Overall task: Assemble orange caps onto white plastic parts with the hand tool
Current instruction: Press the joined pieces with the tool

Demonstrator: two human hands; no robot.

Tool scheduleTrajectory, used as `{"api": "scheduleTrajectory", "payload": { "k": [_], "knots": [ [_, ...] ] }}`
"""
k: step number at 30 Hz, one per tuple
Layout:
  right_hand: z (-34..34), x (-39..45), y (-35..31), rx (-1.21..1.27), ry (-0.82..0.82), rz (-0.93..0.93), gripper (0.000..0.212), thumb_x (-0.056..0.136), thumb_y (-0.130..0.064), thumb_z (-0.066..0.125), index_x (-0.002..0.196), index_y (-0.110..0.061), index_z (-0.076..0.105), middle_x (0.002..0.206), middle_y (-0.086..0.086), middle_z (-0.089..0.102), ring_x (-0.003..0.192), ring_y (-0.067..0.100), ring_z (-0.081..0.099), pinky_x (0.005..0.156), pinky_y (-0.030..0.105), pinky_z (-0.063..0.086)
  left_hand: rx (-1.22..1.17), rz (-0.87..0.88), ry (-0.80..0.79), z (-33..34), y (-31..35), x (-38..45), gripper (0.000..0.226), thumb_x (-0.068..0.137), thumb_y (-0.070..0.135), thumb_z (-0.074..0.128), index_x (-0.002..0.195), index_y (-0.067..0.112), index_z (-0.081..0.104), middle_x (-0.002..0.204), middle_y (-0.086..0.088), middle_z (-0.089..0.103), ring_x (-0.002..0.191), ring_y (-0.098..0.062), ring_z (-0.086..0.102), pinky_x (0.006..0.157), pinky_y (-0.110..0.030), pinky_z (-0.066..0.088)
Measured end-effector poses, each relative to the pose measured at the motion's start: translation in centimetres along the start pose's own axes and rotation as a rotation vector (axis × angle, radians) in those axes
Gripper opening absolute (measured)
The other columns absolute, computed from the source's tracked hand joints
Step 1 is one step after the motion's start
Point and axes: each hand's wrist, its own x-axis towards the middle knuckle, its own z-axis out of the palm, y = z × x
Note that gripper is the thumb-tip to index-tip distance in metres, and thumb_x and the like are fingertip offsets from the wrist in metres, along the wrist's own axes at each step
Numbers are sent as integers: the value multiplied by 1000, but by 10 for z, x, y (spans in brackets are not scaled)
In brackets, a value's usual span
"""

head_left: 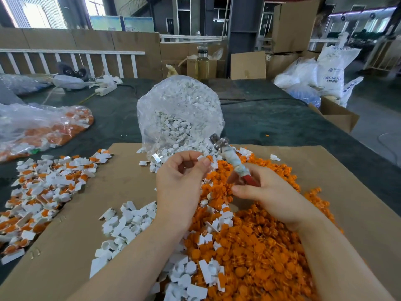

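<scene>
My left hand (pixel 180 179) pinches a small white plastic part with an orange cap (pixel 205 158) between thumb and fingertips, raised over the cardboard. My right hand (pixel 267 196) grips the hand tool (pixel 230 157) by its red, tape-wrapped handle, the metal head pointing up and left, close to the pinched part. A large heap of loose orange caps (pixel 256 246) lies under both hands. Loose white parts (pixel 128 222) lie to the left of the heap.
A clear bag of white parts (pixel 180 114) stands behind my hands. A pile of assembled white-and-orange pieces (pixel 43 187) covers the left of the cardboard sheet (pixel 325 161). A bag of assembled pieces (pixel 43 127) lies further left. A bottle (pixel 202 64) and boxes stand beyond.
</scene>
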Motion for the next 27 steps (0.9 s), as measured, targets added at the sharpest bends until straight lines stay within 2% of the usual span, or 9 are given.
{"api": "scheduleTrajectory", "payload": {
  "k": [3,5,6,8,11,14,17,22,27],
  "knots": [
    [-4,-2,0,-36,-59,26,36,73,-31,66,103,-12,64,96,15,63,79,10,67,65,17,52,-49,12,8,-1,0,2,10,85,6,73,85,15,70,69,4,71,67,-10,69,63,-14,53],
    [-6,-3,0,-98,-77,40,40,72,-35,66,105,-13,63,102,16,64,89,21,66,76,33,55,-63,19,10,-1,-1,2,10,86,5,72,85,15,69,67,5,70,67,-9,68,63,-14,53],
    [-6,-4,0,-127,-81,46,42,72,-37,66,106,-13,62,103,17,64,93,27,64,84,41,52,-62,25,7,-1,-2,2,10,86,6,72,85,16,69,67,6,70,67,-9,68,64,-14,53],
    [-5,-5,-2,-130,-90,57,42,72,-37,66,106,-13,62,103,15,65,95,29,63,90,47,48,-59,38,1,-1,-3,2,10,86,7,71,85,16,69,67,7,70,67,-8,67,64,-14,53],
    [-4,-6,-3,-136,-112,58,31,77,-34,68,102,-17,64,98,10,65,92,24,64,89,45,49,-66,41,-5,-2,-3,3,8,87,7,70,86,14,68,68,7,69,67,-8,67,65,-16,53],
    [-3,-4,-2,-146,-119,51,8,89,-15,67,95,-19,66,97,8,69,93,22,66,91,47,51,-90,32,-11,-2,-4,4,6,87,6,69,88,11,67,68,7,69,66,-8,66,66,-17,54],
    [0,-3,-3,-199,-98,22,15,89,-7,62,91,-21,66,97,3,70,93,20,67,91,47,52,-120,6,-5,-2,-3,4,6,87,4,68,89,10,67,66,8,68,64,-6,65,63,-15,53],
    [5,-2,-3,-282,-67,0,18,87,-4,57,86,-19,66,90,8,70,86,32,64,82,54,51,-120,-11,13,-2,-3,4,7,88,4,68,87,10,67,65,9,68,63,-6,64,64,-17,54],
    [7,1,0,-292,-49,6,9,88,-12,61,89,-20,63,89,8,68,81,29,64,79,53,52,-173,-138,-9,-3,-1,8,6,88,3,67,88,9,66,65,4,69,64,-9,67,65,-19,58]
  ]
}}
